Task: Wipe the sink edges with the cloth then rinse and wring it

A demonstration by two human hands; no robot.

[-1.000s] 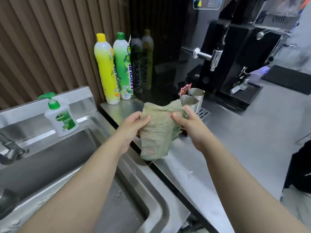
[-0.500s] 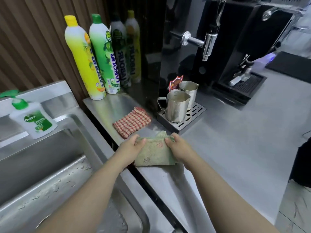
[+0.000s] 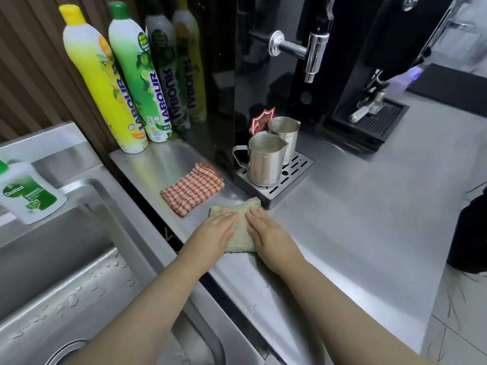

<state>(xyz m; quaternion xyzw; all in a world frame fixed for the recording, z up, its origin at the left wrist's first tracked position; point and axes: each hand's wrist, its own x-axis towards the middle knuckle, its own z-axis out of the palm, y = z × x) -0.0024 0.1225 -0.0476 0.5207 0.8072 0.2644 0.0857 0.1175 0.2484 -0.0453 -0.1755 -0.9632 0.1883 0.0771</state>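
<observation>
Pressing flat, the left hand [image 3: 214, 227] and right hand [image 3: 266, 230] hold the cloth [image 3: 241, 230] folded on the counter [image 3: 355, 206]; release is judged next.

Brushed steel sink [image 3: 87, 185], water-beaded; matt steel counter [image 3: 355, 206]; coarse woven green cloth [image 3: 241, 233]; glossy plastic bottles [image 3: 105, 83] upper left; shiny jugs [image 3: 263, 162].

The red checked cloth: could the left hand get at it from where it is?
Probably yes. The red checked cloth lies just beyond the left hand, which presses flat on the green cloth, with only bare counter between them.
</observation>
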